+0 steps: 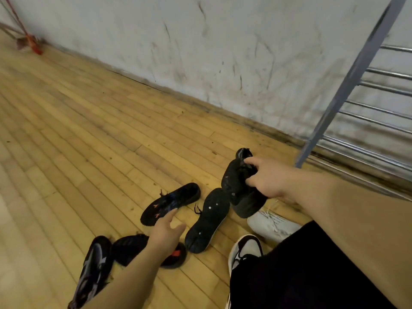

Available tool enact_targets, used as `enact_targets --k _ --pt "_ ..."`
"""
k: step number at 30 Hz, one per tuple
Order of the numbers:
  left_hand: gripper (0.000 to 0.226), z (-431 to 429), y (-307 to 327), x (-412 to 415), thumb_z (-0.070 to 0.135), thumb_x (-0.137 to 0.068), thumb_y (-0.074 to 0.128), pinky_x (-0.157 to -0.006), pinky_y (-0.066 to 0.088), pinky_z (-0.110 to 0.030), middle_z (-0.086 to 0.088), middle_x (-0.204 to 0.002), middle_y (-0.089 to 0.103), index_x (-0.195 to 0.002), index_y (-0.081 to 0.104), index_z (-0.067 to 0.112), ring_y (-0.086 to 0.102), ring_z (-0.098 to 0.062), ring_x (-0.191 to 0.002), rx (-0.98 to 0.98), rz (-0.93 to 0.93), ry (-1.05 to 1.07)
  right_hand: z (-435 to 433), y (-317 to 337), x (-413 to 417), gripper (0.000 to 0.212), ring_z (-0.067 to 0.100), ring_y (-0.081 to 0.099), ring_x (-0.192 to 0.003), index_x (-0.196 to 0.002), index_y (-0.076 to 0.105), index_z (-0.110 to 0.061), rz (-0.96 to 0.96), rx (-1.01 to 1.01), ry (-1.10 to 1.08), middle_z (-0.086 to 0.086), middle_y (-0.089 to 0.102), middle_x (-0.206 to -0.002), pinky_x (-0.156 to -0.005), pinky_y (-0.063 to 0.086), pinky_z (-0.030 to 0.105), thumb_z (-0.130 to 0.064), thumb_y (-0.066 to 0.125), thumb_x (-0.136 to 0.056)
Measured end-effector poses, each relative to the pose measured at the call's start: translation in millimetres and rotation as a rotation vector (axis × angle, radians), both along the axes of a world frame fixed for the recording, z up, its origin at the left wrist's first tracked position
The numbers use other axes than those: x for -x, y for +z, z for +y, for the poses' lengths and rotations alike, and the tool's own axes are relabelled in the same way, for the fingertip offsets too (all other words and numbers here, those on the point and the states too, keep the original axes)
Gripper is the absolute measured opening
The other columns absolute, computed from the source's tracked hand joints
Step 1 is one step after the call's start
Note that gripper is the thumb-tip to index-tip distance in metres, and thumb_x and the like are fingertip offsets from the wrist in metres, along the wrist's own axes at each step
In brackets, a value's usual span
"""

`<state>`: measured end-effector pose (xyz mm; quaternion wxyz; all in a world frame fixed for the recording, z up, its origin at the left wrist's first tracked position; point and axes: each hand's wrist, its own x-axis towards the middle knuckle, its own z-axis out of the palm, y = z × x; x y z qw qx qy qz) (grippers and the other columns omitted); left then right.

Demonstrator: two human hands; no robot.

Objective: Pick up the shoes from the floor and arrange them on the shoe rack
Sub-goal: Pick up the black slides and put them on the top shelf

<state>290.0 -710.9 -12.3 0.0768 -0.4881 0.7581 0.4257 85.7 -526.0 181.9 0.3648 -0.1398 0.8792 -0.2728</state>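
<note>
My right hand [265,179] grips a black shoe [236,186], lifted off the wooden floor near the foot of the shoe rack [347,79]. My left hand [166,230] hovers open, fingers spread, just above a black shoe with orange marks [171,202] lying on its side. Another black shoe [208,221] lies sole-up between my hands. Under my left forearm sits a black shoe with a red patch [131,248]. A black and grey shoe [94,266] lies at the lower left. A white shoe [272,225] rests under my right arm.
The rack has a blue upright post and chrome rails [383,94] against a scuffed white wall. My own foot wears a black and white sneaker [244,250], beside my black trouser leg [301,275]. A red broom [29,41] leans in the far left corner.
</note>
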Motion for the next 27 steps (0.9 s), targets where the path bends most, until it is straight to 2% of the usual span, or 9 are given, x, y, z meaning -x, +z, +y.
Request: enact_targets --k 5,9,11,14,16,20,21,23,27 --pt "0.086 -9.2 -60.6 -6.3 0.052 -0.084 0.073 -0.102 0.052 -0.049 -0.007 -0.16 0.036 -0.157 0.03 0.038 0.053 -0.031 -0.13 0.017 -0.192 -0.11 -9.2 -13.6 10.5 0.073 0.026 0.058 -0.118 -0.161 0.028 -0.033 0.078 -0.115 0.215 0.004 0.048 -0.153 -0.101 0.052 0.04 -0.026 0.065 -0.098" --pt "0.079 -18.4 -76.4 -6.2 0.057 -0.087 0.062 -0.101 0.05 -0.049 -0.005 -0.153 0.04 -0.157 0.028 0.041 0.048 -0.032 -0.131 0.11 -0.303 -0.187 -18.2 -21.6 12.9 0.075 0.026 0.054 -0.127 -0.159 0.03 -0.039 0.069 -0.135 0.24 0.003 0.045 -0.158 -0.086 0.048 0.028 -0.03 0.069 -0.096" --pt "0.08 -24.5 -82.0 -4.5 0.057 -0.088 0.062 -0.101 0.049 -0.049 -0.004 -0.155 0.038 -0.158 0.027 0.041 0.046 -0.033 -0.132 0.116 -0.288 -0.187 -22.0 -21.8 12.6 0.076 0.025 0.061 -0.121 -0.16 0.029 -0.038 0.042 -0.137 0.26 0.005 0.051 -0.153 -0.073 0.051 0.026 -0.027 0.069 -0.097" --pt "0.081 -37.3 -94.1 -1.5 0.051 -0.091 0.064 -0.1 0.049 -0.045 -0.005 -0.16 0.034 -0.159 0.024 0.039 0.047 -0.031 -0.134 0.122 -0.268 -0.175 -26.8 -22.0 10.9 0.072 0.025 0.071 -0.105 -0.157 0.033 -0.042 0.033 -0.144 0.245 0.007 0.068 -0.132 -0.083 0.06 0.042 -0.027 0.069 -0.097" --pt "0.082 -45.5 -100.8 4.2 0.053 -0.092 0.064 -0.096 0.051 -0.04 -0.005 -0.161 0.032 -0.16 0.022 0.037 0.049 -0.029 -0.133 0.164 -0.247 -0.207 -29.7 -21.4 10.0 0.068 0.018 0.07 -0.095 -0.155 0.037 -0.042 0.037 -0.131 0.217 0.005 0.064 -0.138 -0.072 0.058 0.035 -0.026 0.068 -0.097" --pt "0.082 -62.2 -107.9 35.0 0.054 -0.091 0.065 -0.112 0.042 -0.05 0.0 -0.162 0.034 -0.16 0.024 0.037 0.037 -0.032 -0.144 0.234 -0.2 -0.288 -35.3 -24.8 11.9 0.063 0.023 0.057 -0.126 -0.156 0.038 -0.035 0.094 -0.126 0.175 0.005 0.046 -0.157 -0.08 0.045 0.022 -0.022 0.064 -0.101" --pt "0.081 -65.3 -108.5 45.4 0.054 -0.091 0.065 -0.112 0.041 -0.052 0.002 -0.161 0.035 -0.16 0.025 0.037 0.037 -0.031 -0.144 0.255 -0.19 -0.315 -35.9 -26.4 14.2 0.062 0.024 0.055 -0.129 -0.156 0.038 -0.034 0.104 -0.125 0.148 0.004 0.045 -0.157 -0.074 0.043 0.019 -0.022 0.064 -0.101" --pt "0.079 -69.6 -110.0 66.4 0.054 -0.091 0.066 -0.11 0.042 -0.052 0.006 -0.158 0.04 -0.159 0.028 0.037 0.041 -0.029 -0.141 0.314 -0.152 -0.358 -35.2 -28.8 18.8 0.06 0.024 0.057 -0.118 -0.155 0.04 -0.034 0.142 -0.13 0.103 0.004 0.048 -0.155 -0.058 0.037 0.014 -0.025 0.064 -0.101" --pt "0.079 -76.2 -120.4 102.6 0.05 -0.092 0.067 -0.105 0.046 -0.05 0.002 -0.151 0.05 -0.159 0.028 0.031 0.047 -0.029 -0.135 0.359 -0.137 -0.384 -29.4 -30.0 26.6 0.058 0.019 0.056 -0.104 -0.153 0.043 -0.032 0.181 -0.091 0.034 0.003 0.057 -0.143 -0.066 0.042 0.023 -0.028 0.066 -0.1"
